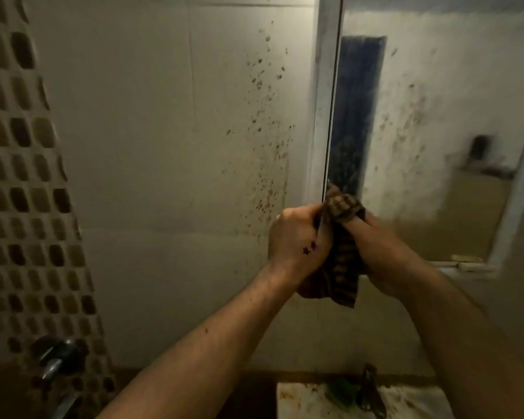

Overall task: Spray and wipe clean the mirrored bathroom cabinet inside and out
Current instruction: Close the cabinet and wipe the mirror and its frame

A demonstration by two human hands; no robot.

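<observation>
the curled fingers (294, 212) of the left hand (297, 240) clench the upper part of a brown striped cloth (342, 267), while the right hand (375, 249) grasps the same cloth from the other side, its fingertips buried under the bunched fabric at the top. the two hands meet in front of the chest, knuckles close together, and the loose tail of the cloth hangs down between the wrists. the bunched top of the cloth sits in line with the lower left edge of the mirrored cabinet (436, 122); whether it touches the glass cannot be told. the mirror is cloudy and smeared, with a dark upright rectangle reflected near its left side, and a pale frame (325, 86) runs up that side. to the left, the tiled wall (164, 146) carries a vertical scatter of brown spots close to the frame. farther left a strip of mosaic tile (18, 176) climbs the wall, with a metal tap (55, 355) at its foot. below the forearms lies a stained white basin (303, 400) with a dark faucet (369, 391) standing on it.
</observation>
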